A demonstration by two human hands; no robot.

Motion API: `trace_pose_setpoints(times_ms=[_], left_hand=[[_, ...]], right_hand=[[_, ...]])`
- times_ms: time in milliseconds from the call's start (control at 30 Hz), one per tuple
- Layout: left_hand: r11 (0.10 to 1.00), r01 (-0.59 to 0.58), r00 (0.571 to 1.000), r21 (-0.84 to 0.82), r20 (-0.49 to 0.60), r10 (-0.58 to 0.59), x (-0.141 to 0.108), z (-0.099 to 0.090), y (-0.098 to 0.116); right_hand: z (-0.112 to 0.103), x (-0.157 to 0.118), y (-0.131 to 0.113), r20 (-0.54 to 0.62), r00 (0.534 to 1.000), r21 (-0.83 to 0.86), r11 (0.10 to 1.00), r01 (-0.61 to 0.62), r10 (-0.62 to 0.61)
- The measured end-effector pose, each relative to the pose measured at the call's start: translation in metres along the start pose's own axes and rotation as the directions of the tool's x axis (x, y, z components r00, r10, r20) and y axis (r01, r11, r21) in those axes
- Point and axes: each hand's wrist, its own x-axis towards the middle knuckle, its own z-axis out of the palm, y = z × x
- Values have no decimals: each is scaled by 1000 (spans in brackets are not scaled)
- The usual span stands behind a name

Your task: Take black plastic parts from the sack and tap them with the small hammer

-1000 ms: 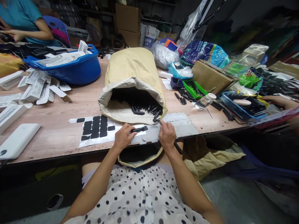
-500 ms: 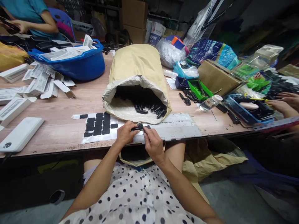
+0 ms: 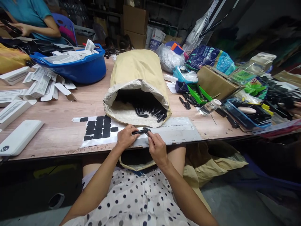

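Between my hands, over the table's front edge, is a small black part with a slim stem and a round end (image 3: 145, 129). My left hand (image 3: 126, 137) is closed on its stem. The fingers of my right hand (image 3: 157, 147) are pinched together at the round end; whether they grip it or something small beside it, I cannot tell. Left of my hands lies a white sheet with black rounded stickers (image 3: 98, 127). Just beyond, a tan woven sack (image 3: 138, 67) lies on its side, its mouth facing me, with several glossy black pieces (image 3: 152, 111) inside.
A blue basin (image 3: 77, 69) of white boxes stands at the left, near loose boxes (image 3: 39, 84) and a white power bank (image 3: 20, 137). On the right are a green tray (image 3: 198, 94), a clear bottle (image 3: 209, 107) and a blue tray (image 3: 246, 114). Another person's arm (image 3: 44, 29) shows at upper left.
The black part has turned so its stem points left and its round end right. My right hand has shifted slightly right, away from my left. The co-worker's hand at right has drawn back.
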Motion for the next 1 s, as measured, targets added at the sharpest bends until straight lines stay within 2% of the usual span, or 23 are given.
trace_pose_setpoints(times_ms=[100, 200, 333, 433, 533, 633, 700, 800, 867, 933, 1000], left_hand=[[1000, -30, 999, 0, -12, 30, -1, 1, -1], [999, -50, 999, 6, -18, 50, -2, 3, -2], [995, -97, 995, 7, -29, 97, -1, 5, -6], [995, -101, 994, 14, -33, 101, 1, 6, -8], [994, -113, 993, 12, -23, 113, 0, 4, -9], [980, -194, 981, -39, 5, 194, -9, 0, -6], [954, -280, 954, -104, 78, 288, -22, -2, -2], [925, -346, 888, -156, 263, 376, -48, -1, 2], [943, -320, 876, -88, 352, 330, -63, 7, -2], [968, -244, 904, 55, 373, 206, -71, 21, -13], [972, -144, 938, 185, 340, 74, -73, 37, -31]], right_hand=[[-12, 9, 9, -112, 993, -49, 998, -30, 25], [-28, 22, 33, -218, 971, -180, 973, -142, 101], [-39, 30, 78, -301, 924, -364, 867, -340, 236], [-35, 28, 98, -303, 912, -485, 779, -396, 275], [-29, 26, 100, -290, 927, -566, 739, -365, 236], [-26, 26, 95, -280, 934, -596, 722, -351, 224], [-27, 27, 92, -265, 933, -601, 715, -357, 243], [-27, 27, 92, -246, 931, -610, 704, -364, 269], [-26, 27, 93, -250, 934, -625, 694, -357, 255], [-24, 26, 94, -263, 940, -641, 689, -338, 216], [-23, 25, 95, -270, 946, -650, 691, -316, 179]])
